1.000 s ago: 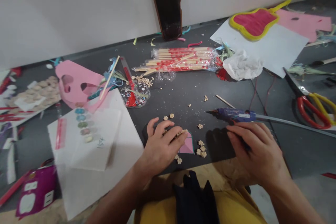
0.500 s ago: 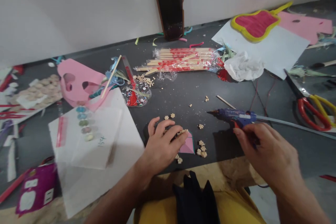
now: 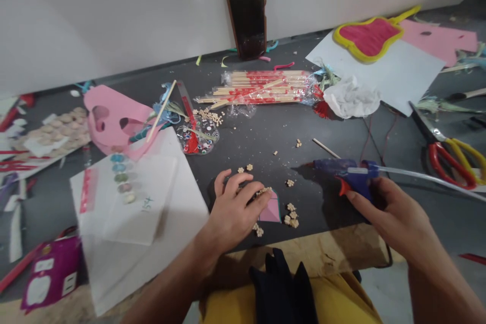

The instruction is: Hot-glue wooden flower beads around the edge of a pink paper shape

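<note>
Hold the glue gun (image 3: pixel 353 172) steady over the bench (image 3: pixel 258 136), right of the pink piece (image 3: pixel 271 211), with right hand (image 3: pixel 397 217) clamped on its handle (image 3: pixel 359 186); aim the nozzle (image 3: pixel 309 165) away from left hand (image 3: pixel 233 212), spread apart over this piece.

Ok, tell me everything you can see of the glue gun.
The glue gun has a blue, plastic-looking body, a pale label on its side and an orange-red trigger. Its barrel points to the picture's left; a long translucent glue stick runs out of its rear. The right hand grips its handle, thumb near the trigger. Whether it is fully off the dark table is hard to tell.
</note>
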The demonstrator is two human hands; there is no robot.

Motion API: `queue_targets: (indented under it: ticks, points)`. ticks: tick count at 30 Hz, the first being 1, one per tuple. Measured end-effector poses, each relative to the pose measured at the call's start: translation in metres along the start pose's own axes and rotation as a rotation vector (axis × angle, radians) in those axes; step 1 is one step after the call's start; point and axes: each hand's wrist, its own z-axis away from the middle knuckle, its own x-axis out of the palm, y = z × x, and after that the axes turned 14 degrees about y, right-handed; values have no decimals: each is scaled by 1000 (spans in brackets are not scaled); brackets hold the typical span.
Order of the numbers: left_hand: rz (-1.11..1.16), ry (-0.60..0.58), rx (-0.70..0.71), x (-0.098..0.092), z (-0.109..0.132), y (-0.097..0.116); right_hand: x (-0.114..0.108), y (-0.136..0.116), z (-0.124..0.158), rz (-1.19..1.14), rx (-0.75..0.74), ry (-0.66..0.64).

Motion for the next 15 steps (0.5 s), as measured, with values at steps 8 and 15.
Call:
queue_targets:
  ticks: [8,15]
  points:
    - [9,-7,-10,1,1,-1,2,-21,29,-368,239,-338]
    - [37,3,-10,0,1,-1,10,-25,41,-395,128,-439]
